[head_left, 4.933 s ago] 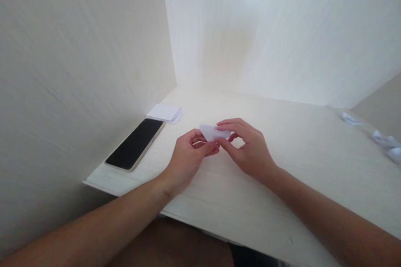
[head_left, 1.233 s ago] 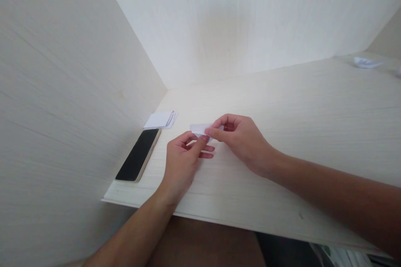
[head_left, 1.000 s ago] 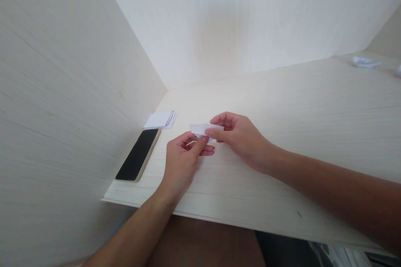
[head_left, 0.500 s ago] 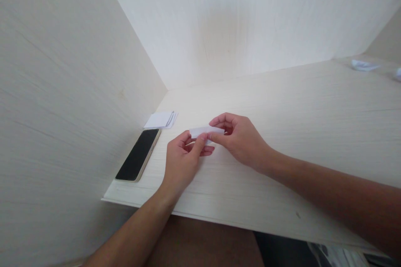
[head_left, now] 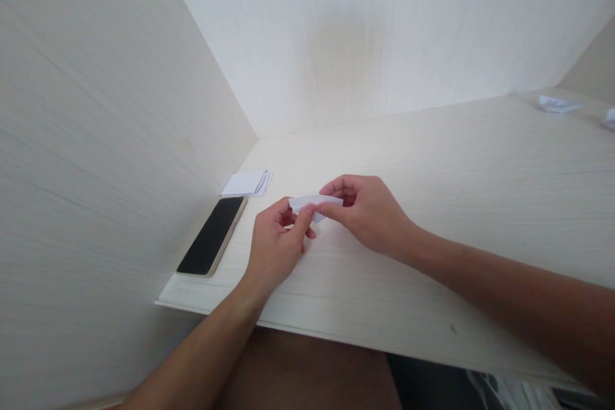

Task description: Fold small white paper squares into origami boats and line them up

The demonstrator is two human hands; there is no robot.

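A small folded piece of white paper is held between my two hands, just above the pale desk. My left hand pinches its left part, thumb on the near side and the other fingers curled partly behind. At the right end, my right hand grips the paper between thumb and fingers. Both thumbs nearly meet at the middle of the strip. A short flap of the paper hangs below the thumb tips. The fingers hide the paper's far side.
On the left of the desk lies a phone, dark screen up. Behind it, folded white paper sheets rest by the left wall. Crumpled white paper lies at the far right, with another white piece beside it.
My left hand has shifted slightly left, and its lower fingers have drawn back from beneath the paper. My right hand keeps its grip almost unmoved. The strip looks slightly more bowed.
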